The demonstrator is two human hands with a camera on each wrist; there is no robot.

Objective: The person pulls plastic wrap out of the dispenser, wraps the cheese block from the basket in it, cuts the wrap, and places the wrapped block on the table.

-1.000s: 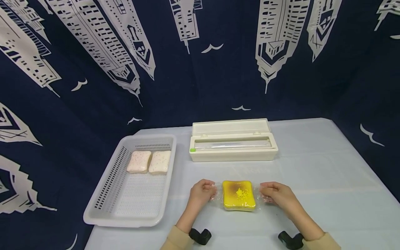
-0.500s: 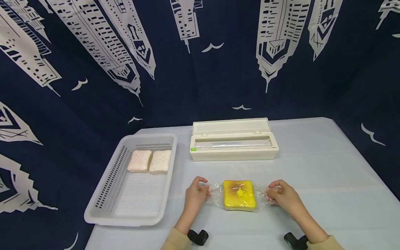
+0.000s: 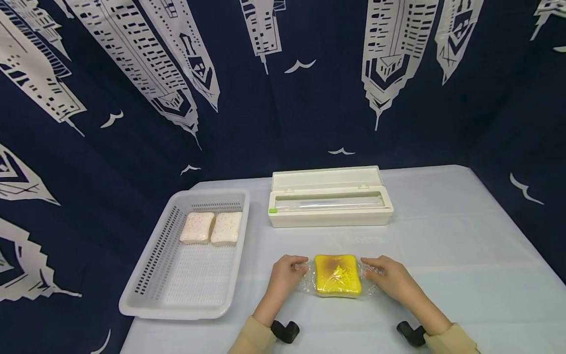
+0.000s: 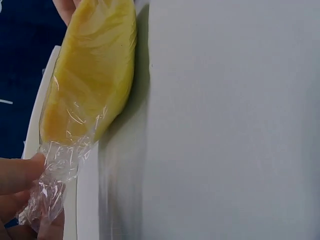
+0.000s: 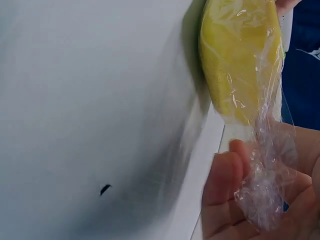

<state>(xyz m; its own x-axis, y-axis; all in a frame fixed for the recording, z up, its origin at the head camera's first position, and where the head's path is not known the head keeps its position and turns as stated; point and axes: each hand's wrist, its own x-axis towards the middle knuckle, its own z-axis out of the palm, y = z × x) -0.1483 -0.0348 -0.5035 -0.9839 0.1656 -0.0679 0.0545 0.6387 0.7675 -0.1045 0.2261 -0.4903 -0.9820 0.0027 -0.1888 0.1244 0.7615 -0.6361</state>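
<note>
A yellow, toast-shaped slice (image 3: 338, 275) with a browned top lies wrapped in clear plastic wrap (image 4: 62, 162) on the table, between both hands. My left hand (image 3: 286, 275) pinches the gathered wrap at the slice's left side, its fingers (image 4: 20, 175) close to the yellow edge. On the opposite side, my right hand (image 3: 389, 278) holds the other bunched end of the wrap, which runs between thumb and fingers (image 5: 225, 180). Crumpled film sticks out past the fingers in both wrist views.
A white perforated basket (image 3: 177, 300) at the left holds two pale speckled bread-shaped slices (image 3: 226, 228). Behind the yellow slice stands a cream wrap dispenser box (image 3: 331, 219) with its lid raised and a clear roll inside. A dark blue patterned cloth (image 3: 283, 123) hangs behind the table.
Both hands first moved outward, drawing the wrap ends apart, then came back in toward the yellow slice. The slice stayed nearly in place; basket and box are unchanged.
</note>
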